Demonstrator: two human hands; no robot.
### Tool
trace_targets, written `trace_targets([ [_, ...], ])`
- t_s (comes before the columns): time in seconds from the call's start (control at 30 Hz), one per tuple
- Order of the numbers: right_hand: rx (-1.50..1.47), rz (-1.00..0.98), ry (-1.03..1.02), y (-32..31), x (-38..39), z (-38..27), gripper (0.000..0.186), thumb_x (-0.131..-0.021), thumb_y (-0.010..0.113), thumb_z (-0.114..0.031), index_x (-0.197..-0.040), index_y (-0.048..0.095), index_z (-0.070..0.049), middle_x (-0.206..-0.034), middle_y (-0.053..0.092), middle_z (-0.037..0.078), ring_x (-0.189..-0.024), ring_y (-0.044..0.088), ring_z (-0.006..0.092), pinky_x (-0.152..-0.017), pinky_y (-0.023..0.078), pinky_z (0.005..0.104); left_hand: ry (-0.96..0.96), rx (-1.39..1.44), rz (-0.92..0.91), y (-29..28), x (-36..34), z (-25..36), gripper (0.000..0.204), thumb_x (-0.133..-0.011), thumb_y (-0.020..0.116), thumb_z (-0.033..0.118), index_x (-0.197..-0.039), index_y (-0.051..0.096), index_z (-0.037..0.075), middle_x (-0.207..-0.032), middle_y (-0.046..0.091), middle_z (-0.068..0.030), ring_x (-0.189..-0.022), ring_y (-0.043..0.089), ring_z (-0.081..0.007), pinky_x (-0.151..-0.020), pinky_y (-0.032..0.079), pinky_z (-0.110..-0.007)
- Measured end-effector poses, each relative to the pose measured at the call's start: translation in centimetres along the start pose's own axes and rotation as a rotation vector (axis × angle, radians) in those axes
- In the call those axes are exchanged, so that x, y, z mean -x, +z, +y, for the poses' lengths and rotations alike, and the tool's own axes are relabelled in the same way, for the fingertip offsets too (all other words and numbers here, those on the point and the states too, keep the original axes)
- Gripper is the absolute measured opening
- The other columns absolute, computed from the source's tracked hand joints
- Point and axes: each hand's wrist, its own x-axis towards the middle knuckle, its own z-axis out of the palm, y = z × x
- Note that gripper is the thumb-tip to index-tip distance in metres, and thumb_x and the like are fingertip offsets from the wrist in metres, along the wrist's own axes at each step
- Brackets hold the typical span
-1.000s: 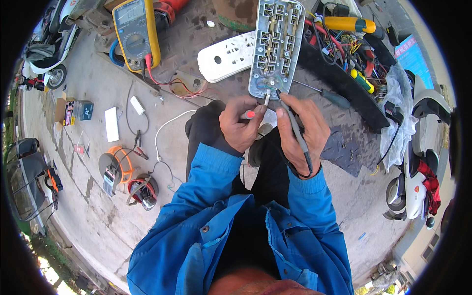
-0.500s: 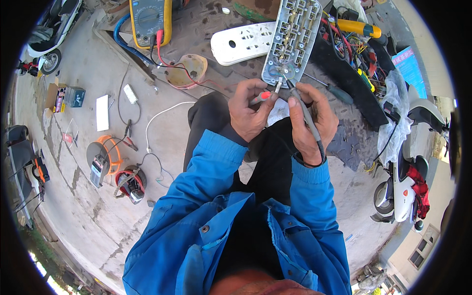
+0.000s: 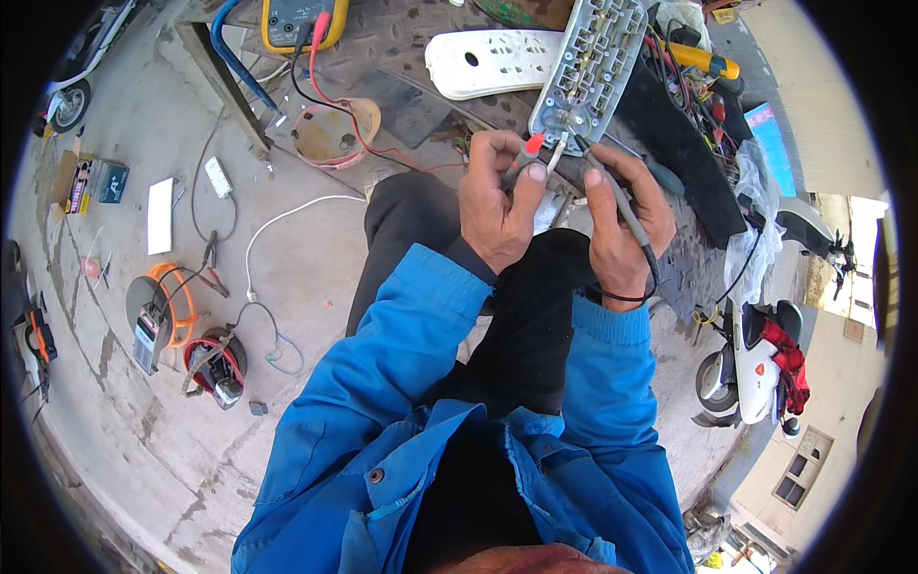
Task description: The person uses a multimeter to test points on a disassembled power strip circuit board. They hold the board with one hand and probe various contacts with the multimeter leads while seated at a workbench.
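Note:
My left hand (image 3: 497,206) is closed on a red test probe (image 3: 534,145), its red end standing up between thumb and fingers. A slim white piece (image 3: 557,155), perhaps a cord end, runs from those fingertips to the opened power strip (image 3: 583,72). My right hand (image 3: 628,215) grips a dark grey test probe (image 3: 622,203) like a pen, its tip at the strip's near end; whether it touches is too small to tell. Black lead loops by that wrist. Rows of metal contacts show inside the strip. Its white socket cover (image 3: 492,63) lies to the left.
A yellow multimeter (image 3: 301,21) with red and black leads lies at the back left, near a round shallow dish (image 3: 330,134). Right of the strip are a screwdriver (image 3: 665,177), a black tool bag (image 3: 679,158) and clear plastic (image 3: 755,215). An orange reel (image 3: 177,306) stands on the floor.
The view has shifted, and the multimeter sits higher in it. Both hands remain at the strip's near end. The red probe end now points more upward, apart from the white piece.

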Motion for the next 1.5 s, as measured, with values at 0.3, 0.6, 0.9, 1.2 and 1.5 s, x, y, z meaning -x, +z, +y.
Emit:
trace_targets([
  [0.3, -0.012, -0.012, 0.029, 0.1, 0.2, -0.1, 0.022, -0.099, 0.082, -0.002, -0.121, 0.082, 0.0, -0.101, 0.079, 0.006, -0.087, 0.07, 0.0099, -0.078, 0.056, 0.0266, -0.007, 0.006, 0.065, 0.3, 0.7, 0.1, 0.04, -0.115, 0.068, 0.03, -0.135, 0.055, -0.001, -0.105, 0.076, -0.0162, -0.089, 0.071, -0.0185, -0.078, 0.057, -0.037],
  [0.6, 0.067, -0.012, -0.05, -0.1, 0.1, -0.5, 0.017, -0.096, 0.083, 0.0, -0.112, 0.081, -0.002, -0.097, 0.077, 0.006, -0.083, 0.069, 0.0109, -0.074, 0.055, 0.0282, 0.017, 0.016, 0.079, -0.5, 0.8, 1.1, 0.033, -0.117, 0.064, 0.027, -0.137, 0.06, 0.001, -0.102, 0.07, -0.0033, -0.086, 0.06, -0.0082, -0.077, 0.051, -0.027],
  [0.9, 0.034, 0.048, -0.144, -0.4, -0.2, 0.2, 0.013, -0.1, 0.081, -0.005, -0.112, 0.081, 0.0, -0.096, 0.075, 0.006, -0.086, 0.068, 0.0147, -0.079, 0.054, 0.0309, 0.014, -0.055, 0.086, -1.5, 0.5, 0.9, 0.035, -0.118, 0.06, 0.034, -0.136, 0.052, 0.005, -0.096, 0.065, -0.0033, -0.073, 0.046, -0.0049, -0.063, 0.036, -0.024],
  [1.2, -0.128, 0.1, 0.053, -0.2, 0.2, 0.7, 0.018, -0.106, 0.081, -0.017, -0.115, 0.08, -0.002, -0.098, 0.079, 0.01, -0.087, 0.074, 0.0196, -0.08, 0.058, 0.0338, -0.043, -0.203, 0.095, -2.3, 0.3, 1.8, 0.024, -0.116, 0.067, 0.02, -0.126, 0.066, -0.002, -0.094, 0.07, -0.0042, -0.085, 0.06, -0.0077, -0.077, 0.05, -0.028],
  [1.5, -0.102, 0.061, 0.089, -0.3, 0.4, 0.4, 0.019, -0.109, 0.08, -0.02, -0.117, 0.078, -0.003, -0.092, 0.08, 0.012, -0.081, 0.075, 0.0191, -0.074, 0.058, 0.0343, 0.053, -0.253, 0.113, -2.6, 0.3, 1.4, 0.027, -0.118, 0.066, 0.016, -0.138, 0.062, -0.002, -0.105, 0.074, -0.0075, -0.092, 0.065, -0.0116, -0.084, 0.054, -0.028],
])
